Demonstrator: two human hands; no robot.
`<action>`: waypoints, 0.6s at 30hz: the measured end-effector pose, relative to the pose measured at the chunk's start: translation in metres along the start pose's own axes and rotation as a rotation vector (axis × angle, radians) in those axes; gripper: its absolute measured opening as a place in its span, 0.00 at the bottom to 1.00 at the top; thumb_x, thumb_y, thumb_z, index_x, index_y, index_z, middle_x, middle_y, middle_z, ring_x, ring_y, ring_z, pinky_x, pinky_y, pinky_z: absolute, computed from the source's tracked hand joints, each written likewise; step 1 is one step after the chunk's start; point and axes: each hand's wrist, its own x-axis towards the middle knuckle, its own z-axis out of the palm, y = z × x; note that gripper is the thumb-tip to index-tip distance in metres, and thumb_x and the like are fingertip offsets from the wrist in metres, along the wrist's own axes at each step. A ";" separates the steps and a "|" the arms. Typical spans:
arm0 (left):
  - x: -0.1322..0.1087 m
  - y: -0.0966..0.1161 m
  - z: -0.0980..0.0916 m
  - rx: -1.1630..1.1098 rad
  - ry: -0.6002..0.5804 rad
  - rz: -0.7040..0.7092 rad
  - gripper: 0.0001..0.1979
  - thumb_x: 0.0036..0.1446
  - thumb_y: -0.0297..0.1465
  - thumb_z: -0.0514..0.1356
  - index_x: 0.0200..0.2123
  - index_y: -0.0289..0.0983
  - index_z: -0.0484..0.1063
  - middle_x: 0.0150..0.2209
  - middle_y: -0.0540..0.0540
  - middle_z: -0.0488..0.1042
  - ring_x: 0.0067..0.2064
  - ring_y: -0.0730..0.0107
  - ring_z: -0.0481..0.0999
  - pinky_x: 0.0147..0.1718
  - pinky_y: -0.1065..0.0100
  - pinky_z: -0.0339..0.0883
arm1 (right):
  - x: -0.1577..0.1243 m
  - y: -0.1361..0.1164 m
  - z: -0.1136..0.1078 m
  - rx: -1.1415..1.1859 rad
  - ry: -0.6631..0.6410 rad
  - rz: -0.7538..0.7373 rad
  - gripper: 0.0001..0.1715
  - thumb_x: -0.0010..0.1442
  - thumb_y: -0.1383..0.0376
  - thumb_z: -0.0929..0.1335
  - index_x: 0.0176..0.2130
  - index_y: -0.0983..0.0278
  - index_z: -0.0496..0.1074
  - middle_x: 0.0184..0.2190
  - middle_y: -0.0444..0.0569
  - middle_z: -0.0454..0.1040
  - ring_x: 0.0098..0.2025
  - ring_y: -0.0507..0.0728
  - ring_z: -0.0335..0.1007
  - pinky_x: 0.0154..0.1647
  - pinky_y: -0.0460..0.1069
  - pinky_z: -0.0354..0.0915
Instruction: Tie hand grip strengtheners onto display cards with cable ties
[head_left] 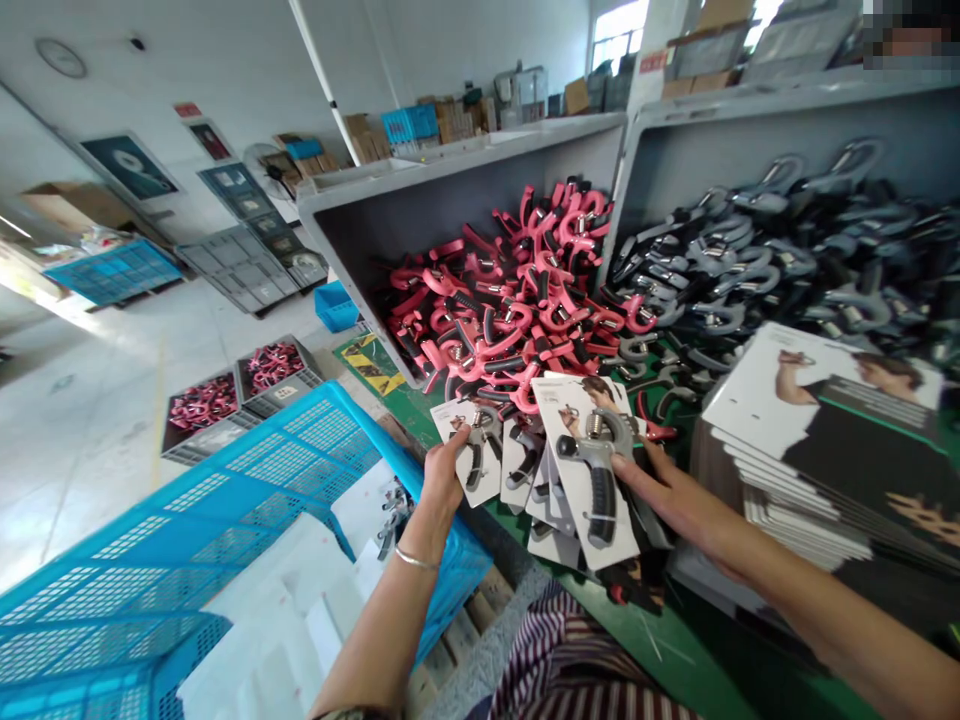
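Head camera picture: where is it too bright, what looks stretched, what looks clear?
Head view: the window washes out white, and the floor glares at far left; head view: the wall clock looks stretched into an oval; head view: the front card at the right hand looks fairly clear.

A round clock (61,58) and a dark poster (129,166) are wall-mounted; a fan (274,174) is placed near grey crates (232,265).

The grip (600,470) looks like smooth plastic with a shiny metal spring (595,425), the card (553,408) smooth paper, the blue crate (225,512) meshed plastic.
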 end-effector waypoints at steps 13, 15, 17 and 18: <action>-0.033 -0.009 0.003 -0.036 -0.042 0.071 0.26 0.53 0.37 0.68 0.55 0.40 0.71 0.49 0.42 0.80 0.47 0.56 0.81 0.47 0.58 0.74 | -0.007 0.011 0.010 -0.149 -0.040 -0.003 0.58 0.57 0.33 0.60 0.72 0.63 0.45 0.71 0.56 0.49 0.71 0.70 0.44 0.70 0.67 0.41; -0.047 -0.013 -0.006 -0.028 0.005 0.101 0.26 0.53 0.37 0.68 0.55 0.41 0.71 0.51 0.43 0.79 0.50 0.54 0.80 0.49 0.57 0.73 | -0.011 0.015 0.010 -0.134 -0.083 0.023 0.56 0.58 0.35 0.60 0.72 0.61 0.44 0.71 0.54 0.50 0.71 0.69 0.44 0.70 0.66 0.41; -0.065 -0.017 -0.021 -0.017 0.058 0.097 0.26 0.54 0.37 0.67 0.56 0.41 0.71 0.49 0.44 0.80 0.52 0.52 0.79 0.50 0.57 0.73 | -0.020 0.021 0.009 -0.098 -0.135 0.054 0.53 0.60 0.37 0.61 0.72 0.58 0.44 0.70 0.51 0.52 0.71 0.68 0.45 0.70 0.66 0.42; -0.075 -0.019 -0.029 -0.015 0.075 0.060 0.26 0.53 0.37 0.67 0.56 0.40 0.71 0.46 0.43 0.81 0.51 0.51 0.79 0.49 0.56 0.73 | -0.026 0.024 0.009 -0.081 -0.149 0.069 0.51 0.61 0.38 0.61 0.72 0.56 0.45 0.70 0.49 0.53 0.71 0.67 0.45 0.70 0.66 0.42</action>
